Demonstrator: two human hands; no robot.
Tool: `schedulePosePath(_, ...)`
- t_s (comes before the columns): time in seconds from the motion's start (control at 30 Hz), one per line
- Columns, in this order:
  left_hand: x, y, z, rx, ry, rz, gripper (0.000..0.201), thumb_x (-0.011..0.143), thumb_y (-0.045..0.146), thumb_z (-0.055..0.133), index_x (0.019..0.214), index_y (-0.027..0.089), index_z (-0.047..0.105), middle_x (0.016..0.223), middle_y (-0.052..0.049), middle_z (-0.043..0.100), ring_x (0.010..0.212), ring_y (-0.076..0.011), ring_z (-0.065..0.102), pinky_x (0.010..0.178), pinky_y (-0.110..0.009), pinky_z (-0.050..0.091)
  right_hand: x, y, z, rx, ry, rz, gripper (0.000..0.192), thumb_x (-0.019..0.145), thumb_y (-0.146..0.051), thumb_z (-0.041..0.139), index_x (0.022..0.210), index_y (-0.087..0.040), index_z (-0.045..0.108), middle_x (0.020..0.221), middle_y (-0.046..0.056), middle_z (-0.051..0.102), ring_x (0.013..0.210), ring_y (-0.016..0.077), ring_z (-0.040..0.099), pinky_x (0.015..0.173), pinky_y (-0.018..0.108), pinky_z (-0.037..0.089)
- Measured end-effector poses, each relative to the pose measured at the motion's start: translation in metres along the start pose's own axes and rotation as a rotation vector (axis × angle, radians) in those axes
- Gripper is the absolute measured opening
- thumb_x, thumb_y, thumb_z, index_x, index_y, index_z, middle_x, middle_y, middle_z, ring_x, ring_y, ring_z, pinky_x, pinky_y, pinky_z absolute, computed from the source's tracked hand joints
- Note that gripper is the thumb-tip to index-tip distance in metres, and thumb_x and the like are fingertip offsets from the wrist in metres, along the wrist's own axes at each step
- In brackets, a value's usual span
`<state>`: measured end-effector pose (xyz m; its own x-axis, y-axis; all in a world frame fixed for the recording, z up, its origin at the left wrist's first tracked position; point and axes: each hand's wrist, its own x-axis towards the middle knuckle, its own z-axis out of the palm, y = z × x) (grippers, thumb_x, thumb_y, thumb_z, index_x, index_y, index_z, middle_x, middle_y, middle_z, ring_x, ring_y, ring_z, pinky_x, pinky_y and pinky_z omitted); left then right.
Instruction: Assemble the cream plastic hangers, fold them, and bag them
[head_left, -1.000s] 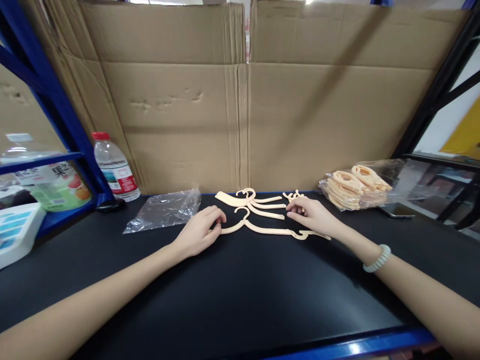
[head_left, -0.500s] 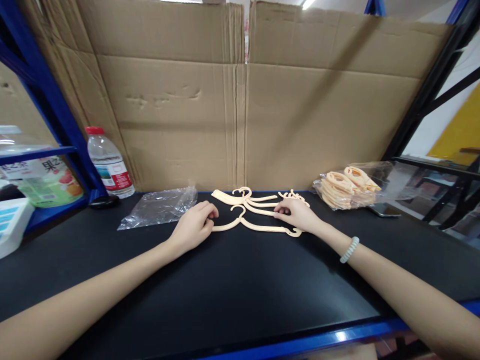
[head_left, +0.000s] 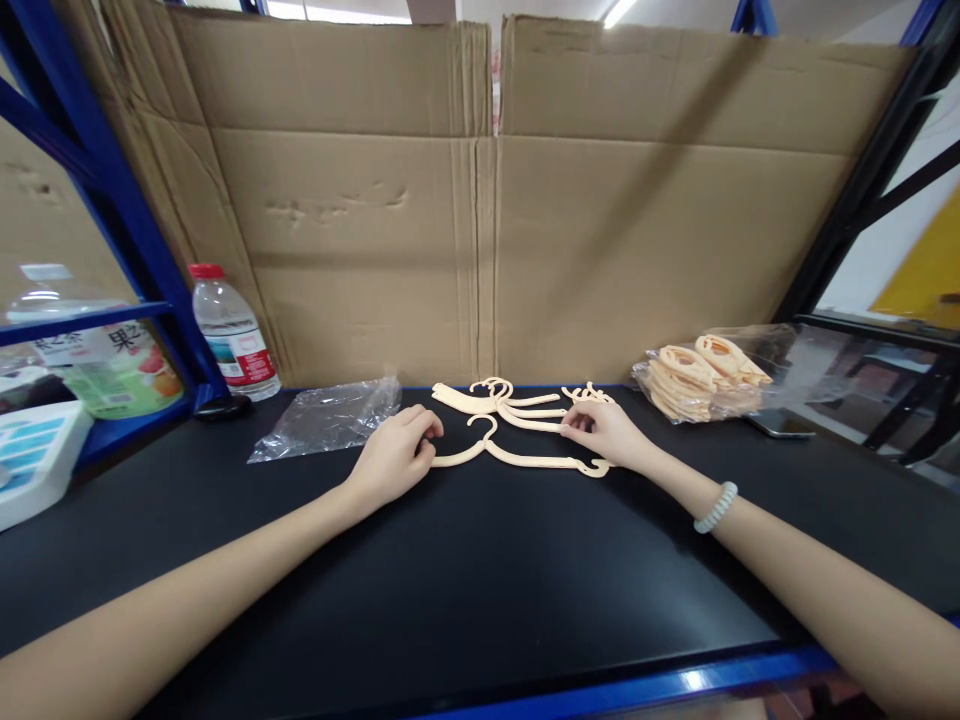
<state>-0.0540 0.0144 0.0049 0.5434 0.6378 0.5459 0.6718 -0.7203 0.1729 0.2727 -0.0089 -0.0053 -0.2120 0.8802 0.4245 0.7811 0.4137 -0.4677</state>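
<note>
A cream plastic clothes hanger (head_left: 536, 460) lies nearest to me on the black table, its hook pointing away. My left hand (head_left: 394, 452) is closed round its left end, and the fingers cover that tip. Just behind, several more cream hangers (head_left: 469, 402) lie stacked and partly fanned out. My right hand (head_left: 606, 432) has thumb and fingers pinched at the right end of the lowest one in that stack. More cream hanger hooks (head_left: 589, 393) show behind my right hand, partly hidden by it.
An empty clear plastic bag (head_left: 322, 418) lies left of my left hand. A red-capped water bottle (head_left: 234, 345) stands behind it. At the right, a clear bag of cream hangers (head_left: 694, 385) sits beside a phone (head_left: 780, 424). Cardboard (head_left: 360, 220) walls the back.
The whole view has shifted slightly, with things appearing a little further right. Both hands keep nearly the same hold on the hangers.
</note>
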Motion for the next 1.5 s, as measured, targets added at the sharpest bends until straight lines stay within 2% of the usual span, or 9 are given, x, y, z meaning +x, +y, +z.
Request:
schedulePosePath(0.23,0.001,-0.001,0.001,0.006,0.011,-0.001,0.016,0.074,0.008,0.042,0.081,0.019,0.052,0.081,-0.003,0.055,0.076,-0.0186,0.053,0.068,-0.031,0.043,-0.003,-0.002,-0.001,0.440,0.105,0.140,0.024,0.072,-0.040,0.067,0.074,-0.019,0.055,0.070,0.003,0.065,0.064,0.0159,0.064,0.060,0.030,0.053)
schedulePosePath(0.57,0.000,0.000,-0.002,-0.053,0.102,-0.020,0.014,0.077,0.009,0.043,0.083,0.019,0.051,0.081,-0.002,0.054,0.074,-0.0169,0.053,0.069,-0.031,0.043,-0.005,-0.002,-0.010,0.815,0.235,0.307,0.039,0.060,-0.045,0.078,0.070,-0.019,0.050,0.070,0.006,0.069,0.069,0.0206,0.069,0.055,0.028,0.053)
schedulePosePath(0.8,0.000,0.003,-0.002,-0.103,0.206,-0.064,0.024,0.089,0.026,0.047,0.111,0.018,0.048,0.108,-0.008,0.056,0.097,-0.0204,0.053,0.087,-0.037,0.044,-0.008,-0.013,-0.020,0.949,0.228,0.302,0.037,0.060,-0.040,0.081,0.070,-0.020,0.052,0.073,0.005,0.071,0.074,0.0199,0.070,0.069,0.032,0.057)
schedulePosePath(0.9,0.000,0.002,-0.001,-0.177,0.155,-0.070,0.032,0.091,0.031,0.046,0.121,0.019,0.044,0.111,-0.008,0.058,0.095,-0.0194,0.056,0.085,-0.037,0.046,-0.010,-0.018,-0.018,0.954,0.166,0.269,0.037,0.061,-0.040,0.081,0.071,-0.020,0.051,0.073,0.005,0.071,0.073,0.0208,0.070,0.067,0.032,0.057)
schedulePosePath(1.0,-0.001,0.004,0.001,-0.271,0.006,-0.029,0.030,0.095,0.032,0.040,0.122,0.020,0.044,0.096,-0.005,0.063,0.083,-0.0172,0.060,0.076,-0.033,0.049,-0.011,-0.022,-0.016,0.939,0.079,0.242,0.038,0.062,-0.041,0.080,0.072,-0.019,0.051,0.077,0.006,0.072,0.074,0.0219,0.071,0.065,0.032,0.056)
schedulePosePath(1.07,-0.001,0.005,0.000,-0.267,-0.056,0.024,0.026,0.096,0.030,0.037,0.116,0.020,0.049,0.090,-0.004,0.063,0.079,-0.0168,0.061,0.074,-0.031,0.049,-0.012,-0.023,-0.018,0.925,0.013,0.229,0.038,0.063,-0.041,0.080,0.071,-0.019,0.051,0.081,0.008,0.073,0.077,0.0223,0.071,0.066,0.032,0.056)
schedulePosePath(1.17,-0.001,0.007,0.000,-0.207,-0.026,0.036,0.019,0.095,0.027,0.036,0.100,0.018,0.053,0.088,-0.004,0.062,0.076,-0.0169,0.059,0.071,-0.031,0.047,-0.010,-0.020,-0.027,0.904,-0.039,0.219,0.036,0.066,-0.044,0.078,0.073,-0.019,0.053,0.085,0.008,0.072,0.083,0.0222,0.069,0.069,0.032,0.056)
schedulePosePath(1.37,0.000,0.005,0.001,-0.188,-0.035,-0.002,0.014,0.093,0.022,0.037,0.093,0.019,0.050,0.085,-0.003,0.060,0.072,-0.0159,0.056,0.065,-0.028,0.044,-0.004,0.019,-0.050,0.769,0.156,0.248,0.035,0.070,-0.051,0.070,0.081,-0.019,0.062,0.090,0.008,0.070,0.083,0.0191,0.065,0.078,0.034,0.053)
schedulePosePath(1.5,0.000,0.005,0.001,-0.188,-0.041,-0.010,0.014,0.093,0.022,0.037,0.094,0.019,0.050,0.085,-0.003,0.060,0.072,-0.0161,0.056,0.064,-0.028,0.043,-0.002,0.044,-0.054,0.357,0.198,0.201,0.032,0.071,-0.048,0.067,0.080,-0.018,0.065,0.079,0.007,0.069,0.074,0.0211,0.064,0.073,0.037,0.052)
